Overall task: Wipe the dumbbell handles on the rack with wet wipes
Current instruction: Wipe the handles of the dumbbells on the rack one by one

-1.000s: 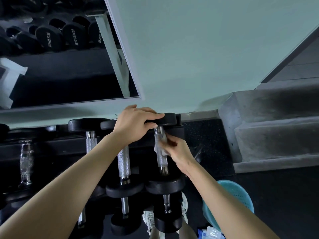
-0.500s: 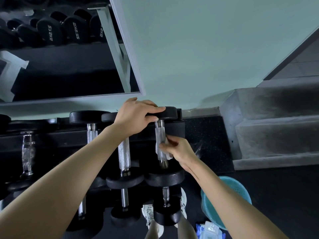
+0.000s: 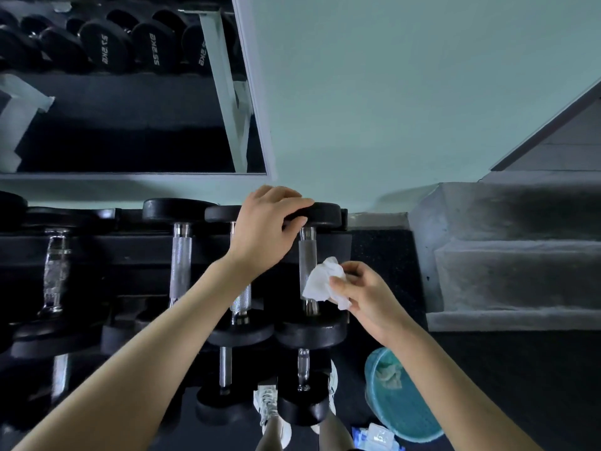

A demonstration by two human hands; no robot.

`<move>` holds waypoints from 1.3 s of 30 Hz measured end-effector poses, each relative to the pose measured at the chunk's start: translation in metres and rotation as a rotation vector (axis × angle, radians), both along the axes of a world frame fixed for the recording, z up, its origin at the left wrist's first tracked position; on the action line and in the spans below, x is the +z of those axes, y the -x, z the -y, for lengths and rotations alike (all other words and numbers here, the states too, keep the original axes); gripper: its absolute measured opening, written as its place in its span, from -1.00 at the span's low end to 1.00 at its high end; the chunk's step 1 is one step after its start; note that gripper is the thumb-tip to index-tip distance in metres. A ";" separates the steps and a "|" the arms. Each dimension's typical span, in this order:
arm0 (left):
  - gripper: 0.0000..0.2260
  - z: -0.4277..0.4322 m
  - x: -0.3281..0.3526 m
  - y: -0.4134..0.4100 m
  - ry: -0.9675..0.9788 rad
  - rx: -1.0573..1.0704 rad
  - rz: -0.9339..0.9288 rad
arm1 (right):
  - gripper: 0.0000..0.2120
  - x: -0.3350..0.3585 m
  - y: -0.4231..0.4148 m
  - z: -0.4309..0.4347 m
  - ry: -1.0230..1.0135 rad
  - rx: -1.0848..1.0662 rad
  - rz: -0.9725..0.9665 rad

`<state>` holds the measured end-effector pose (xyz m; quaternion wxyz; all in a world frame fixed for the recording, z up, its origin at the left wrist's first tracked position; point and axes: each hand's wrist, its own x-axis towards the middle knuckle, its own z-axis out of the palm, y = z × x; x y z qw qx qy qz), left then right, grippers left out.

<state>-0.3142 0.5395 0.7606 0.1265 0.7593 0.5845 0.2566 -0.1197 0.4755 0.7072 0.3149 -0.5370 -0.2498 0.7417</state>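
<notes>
A black rack (image 3: pixel 97 252) holds several dumbbells with knurled metal handles. The rightmost top dumbbell has its handle (image 3: pixel 307 258) running toward me between black end weights (image 3: pixel 325 214). My left hand (image 3: pixel 266 229) grips the far end weight of that dumbbell, fingers curled over its rim. My right hand (image 3: pixel 364 294) pinches a crumpled white wet wipe (image 3: pixel 322 283), which lies against the right side of the handle's lower half. Two neighbouring handles (image 3: pixel 180 262) stand to the left.
A teal basket (image 3: pixel 400 398) with used wipes sits on the dark floor at lower right, with a wipes pack (image 3: pixel 377 437) beside it. Grey concrete steps (image 3: pixel 507 275) rise on the right. A wall mirror (image 3: pixel 123 92) hangs above the rack. My shoes (image 3: pixel 270 408) show below.
My right hand has drawn the wipe off the handle toward the right; it was wrapped round the handle before and is now bunched beside it. My left hand keeps its hold on the end weight.
</notes>
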 end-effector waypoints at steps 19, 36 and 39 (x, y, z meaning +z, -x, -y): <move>-0.77 0.081 -0.049 -0.045 0.495 0.574 0.629 | -0.92 -0.007 0.057 -0.007 -0.333 0.075 0.622; -0.69 0.056 -0.082 -0.055 0.737 0.819 1.235 | -0.85 -0.026 0.035 -0.006 -0.268 -0.020 0.600; -0.72 0.053 -0.085 -0.058 0.708 0.842 1.221 | -0.94 -0.024 0.035 -0.003 -0.233 0.021 0.432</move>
